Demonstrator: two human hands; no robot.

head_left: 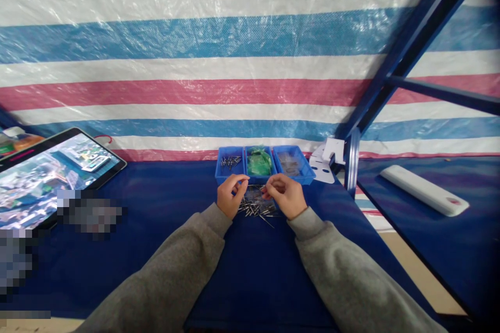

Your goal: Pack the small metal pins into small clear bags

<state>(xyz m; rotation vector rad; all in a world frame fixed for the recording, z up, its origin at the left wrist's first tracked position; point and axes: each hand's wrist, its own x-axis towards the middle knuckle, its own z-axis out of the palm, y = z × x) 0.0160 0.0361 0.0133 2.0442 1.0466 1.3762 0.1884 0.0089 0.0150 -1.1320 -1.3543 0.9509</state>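
A loose pile of thin metal pieces that look like pop rivets [255,210] lies on the blue tabletop, partly over clear plastic. On its left side is my left hand [230,196], thumb and forefinger brought together in a pinch. My right hand [288,197] hovers at the pile's right edge with its fingertips pressed together. Whatever either pinch holds is too small to make out. Just beyond the hands stand three joined blue bins. More rivets [229,162] lie in the left bin, green plastic [259,162] fills the middle one, and clear plastic bags [289,164] lie in the right bin.
White cut-out card pieces [326,160] lean by a blue metal post [352,164] right of the bins. A tablet [50,177] with a lit screen rests at the left. A long white device [424,190] lies on the right-hand table, across a gap. Striped sheeting [195,91] hangs behind.
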